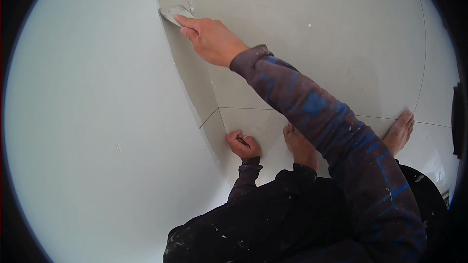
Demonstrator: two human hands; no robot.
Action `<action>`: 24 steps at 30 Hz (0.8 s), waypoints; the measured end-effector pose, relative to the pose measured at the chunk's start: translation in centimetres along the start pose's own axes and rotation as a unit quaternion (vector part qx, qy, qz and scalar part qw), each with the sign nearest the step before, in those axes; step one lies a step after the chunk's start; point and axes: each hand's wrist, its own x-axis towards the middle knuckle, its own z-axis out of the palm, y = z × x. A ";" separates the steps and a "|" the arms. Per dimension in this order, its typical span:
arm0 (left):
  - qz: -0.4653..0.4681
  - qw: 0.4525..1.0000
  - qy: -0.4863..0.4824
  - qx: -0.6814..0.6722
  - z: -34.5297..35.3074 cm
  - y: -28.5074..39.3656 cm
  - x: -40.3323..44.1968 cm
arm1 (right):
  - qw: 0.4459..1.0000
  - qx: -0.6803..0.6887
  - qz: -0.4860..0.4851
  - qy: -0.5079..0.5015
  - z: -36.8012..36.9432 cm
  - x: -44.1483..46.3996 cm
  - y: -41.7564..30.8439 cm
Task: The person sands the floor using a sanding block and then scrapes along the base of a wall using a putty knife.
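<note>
1. White wall (pixel 97 92), at left, meets a beige tiled skirting (pixel 187 63) along a slanting edge; we note a small rough mark on the wall's lower part.
2. Our right hand (pixel 214 40) is clamped on a pale grey scraper (pixel 175 13), thumb and fingers closed about it.
3. We hold the scraper at the top of the skirting, its left corner at the wall's edge.
4. Our left hand (pixel 243 145), well apart from the right, is curled into a fist low beside the skirting; we cannot tell whether anything lies inside it.
5. Glossy beige floor tiles (pixel 312 78) show thin dark joints; white crumbs (pixel 192 6) lie near the scraper, and one lone fleck (pixel 309 25) farther right.
6. We wear brown sleeves (pixel 312 102) patterned in blue, and black trousers (pixel 273 209) with white specks.
7. Our bare feet (pixel 400 129) rest on the floor tiles, one partly behind the right sleeve.
</note>
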 end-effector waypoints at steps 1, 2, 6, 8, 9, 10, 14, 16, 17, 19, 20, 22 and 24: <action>0.004 1.000 0.003 -0.001 0.0 0.0 0.1 | 1.000 0.002 0.000 0.001 -0.2 0.3 -0.2; -0.017 1.000 0.000 -0.005 -0.1 -1.1 -0.6 | 1.000 -0.017 0.021 -0.015 1.3 0.9 0.9; -0.030 1.000 -0.004 -0.006 0.0 -1.5 -0.9 | 0.999 -0.042 -0.017 0.015 1.9 2.2 1.3; -0.027 1.000 -0.006 0.001 -0.1 -1.4 -0.9 | 0.999 -0.035 0.017 -0.009 1.3 3.9 0.8; -0.011 1.000 -0.001 0.004 -0.1 -0.7 -0.5 | 0.999 -0.021 0.043 -0.024 -0.3 4.4 -0.5; -0.006 1.000 0.003 0.002 -0.1 -0.5 -0.3 | 0.999 -0.017 0.041 -0.021 -1.0 4.5 -0.9; -0.018 1.000 -0.005 0.002 -0.1 -0.1 -0.2 | 0.998 -0.023 -0.050 0.009 -0.8 3.4 0.9; -0.023 1.000 -0.011 -0.001 -0.2 -0.1 -0.2 | 0.997 -0.027 -0.067 -0.015 -0.4 0.5 1.6; -0.024 1.000 -0.009 -0.001 -0.1 -0.2 -0.2 | 0.997 -0.027 -0.061 -0.028 -0.1 -1.5 1.9; -0.018 1.000 -0.010 -0.005 -0.2 -0.5 -0.2 | 0.998 0.000 -0.043 -0.051 0.9 -5.3 2.6; -0.016 1.000 -0.010 -0.004 -0.2 -0.5 -0.2 | 0.998 0.012 -0.037 -0.055 1.0 -5.7 2.7; -0.008 1.000 -0.010 0.006 -0.1 -0.5 -0.3 | 0.998 0.020 -0.039 -0.053 1.2 -6.1 3.1; -0.016 1.000 -0.011 -0.002 -0.1 -0.5 -0.4 | 0.998 0.010 -0.036 -0.049 0.6 -4.9 2.3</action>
